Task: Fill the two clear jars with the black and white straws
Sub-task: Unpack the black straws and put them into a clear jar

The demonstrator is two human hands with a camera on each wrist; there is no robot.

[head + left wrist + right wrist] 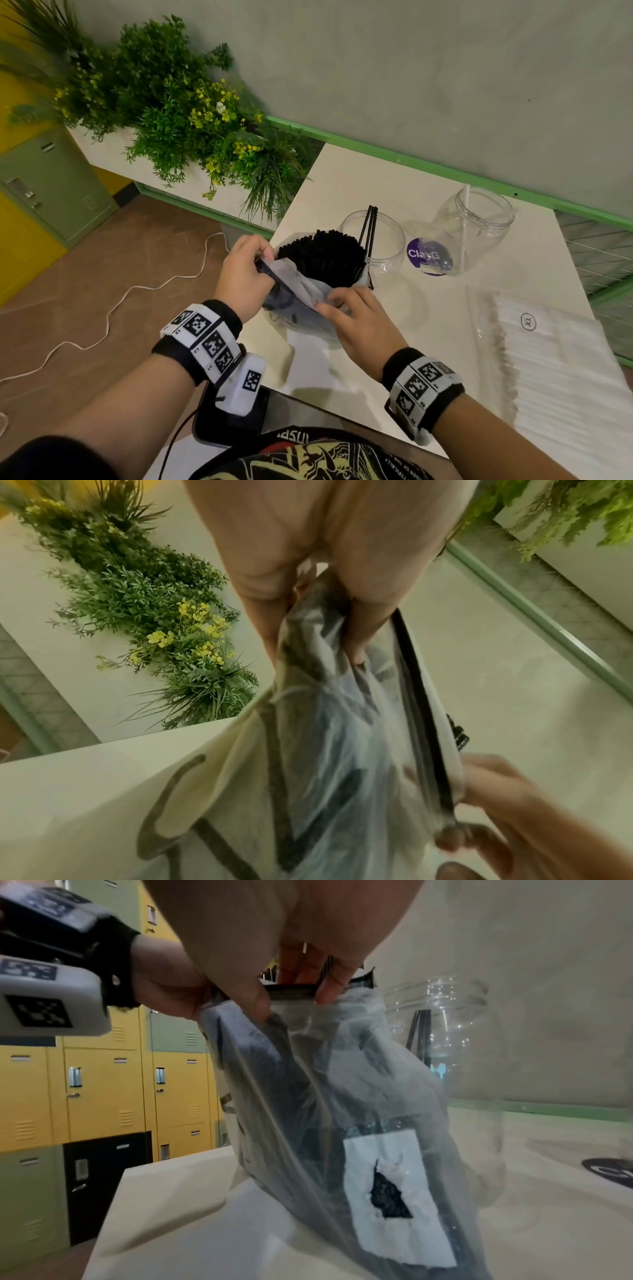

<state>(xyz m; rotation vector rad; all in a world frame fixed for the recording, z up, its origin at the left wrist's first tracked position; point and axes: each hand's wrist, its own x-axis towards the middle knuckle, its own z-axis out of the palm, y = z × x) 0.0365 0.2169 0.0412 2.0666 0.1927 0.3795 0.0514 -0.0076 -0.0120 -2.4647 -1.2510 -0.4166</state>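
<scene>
A clear plastic bag (301,291) packed with black straws (322,257) stands upright on the white table (394,342). My left hand (265,255) grips the bag's rim on the left. My right hand (329,305) pinches the near rim, so the mouth is held apart. Just behind the bag a clear jar (376,240) holds a few black straws. A second clear jar (476,229), farther right, holds one white straw. The right wrist view has the right hand (291,996) on the bag (325,1096) top, the jar (452,1042) behind it. The left wrist view is filled by the left hand (329,620) and the bag (342,750).
A flat pack of white straws (548,342) lies on the table at the right. A purple round label (428,255) sits between the jars. A planter with green plants (178,113) stands off the table's left side. Lockers (103,1083) line the left, and a white cable (120,301) trails on the floor.
</scene>
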